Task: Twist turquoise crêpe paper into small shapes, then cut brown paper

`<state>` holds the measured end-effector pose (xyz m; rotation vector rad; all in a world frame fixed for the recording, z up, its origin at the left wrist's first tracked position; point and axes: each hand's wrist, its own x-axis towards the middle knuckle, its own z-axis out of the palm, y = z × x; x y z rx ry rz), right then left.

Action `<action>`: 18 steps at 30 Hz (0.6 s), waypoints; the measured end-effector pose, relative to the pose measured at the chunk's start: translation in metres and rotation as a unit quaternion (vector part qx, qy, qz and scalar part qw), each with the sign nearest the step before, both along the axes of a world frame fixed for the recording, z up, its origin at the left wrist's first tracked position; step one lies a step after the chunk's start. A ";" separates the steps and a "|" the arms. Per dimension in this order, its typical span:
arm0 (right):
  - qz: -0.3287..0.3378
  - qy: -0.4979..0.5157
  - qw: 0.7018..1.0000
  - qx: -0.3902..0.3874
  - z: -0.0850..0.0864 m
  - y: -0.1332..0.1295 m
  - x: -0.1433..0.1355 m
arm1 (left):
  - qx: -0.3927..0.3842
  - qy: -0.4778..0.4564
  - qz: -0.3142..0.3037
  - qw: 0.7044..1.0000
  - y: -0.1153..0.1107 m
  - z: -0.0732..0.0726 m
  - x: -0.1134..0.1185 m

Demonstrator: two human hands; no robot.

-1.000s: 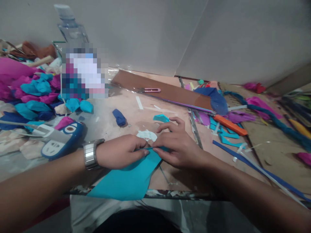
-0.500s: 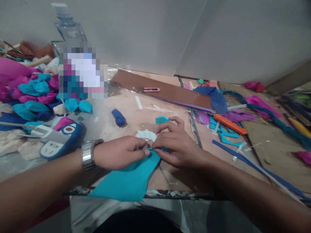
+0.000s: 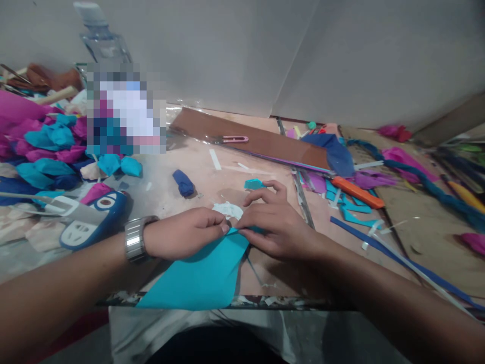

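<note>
A turquoise sheet (image 3: 200,278) hangs from both hands, its lower part lying over the table's front edge. My left hand (image 3: 185,232), with a metal watch at the wrist, pinches the sheet's top edge between thumb and forefinger. Close beside it, my right hand (image 3: 271,222) is closed on the same edge, its other fingers curled above. Just behind the fingertips lies a white patch (image 3: 228,210). A small turquoise piece (image 3: 253,184) is near my right fingers. A dark blue wrapped piece (image 3: 183,183) lies farther left.
Pink, turquoise and blue bundles (image 3: 49,136) are heaped at the left beside a blue-and-grey glue gun (image 3: 94,217). Behind are a bottle (image 3: 104,45) and brown sheets (image 3: 246,136) with pink snips (image 3: 235,139). An orange cutter (image 3: 358,192) and blue strip (image 3: 364,232) lie right.
My left hand has shifted slightly, its thumb now drawn in at the sheet's top edge. The sheet is spread a little wider below the hands. My right hand has barely moved.
</note>
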<state>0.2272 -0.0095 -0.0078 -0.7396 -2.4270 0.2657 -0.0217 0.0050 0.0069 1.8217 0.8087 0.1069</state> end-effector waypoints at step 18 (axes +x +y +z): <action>0.006 -0.002 1.000 0.006 0.000 0.000 -0.002 | 0.052 -0.007 0.078 0.996 -0.008 -0.005 0.007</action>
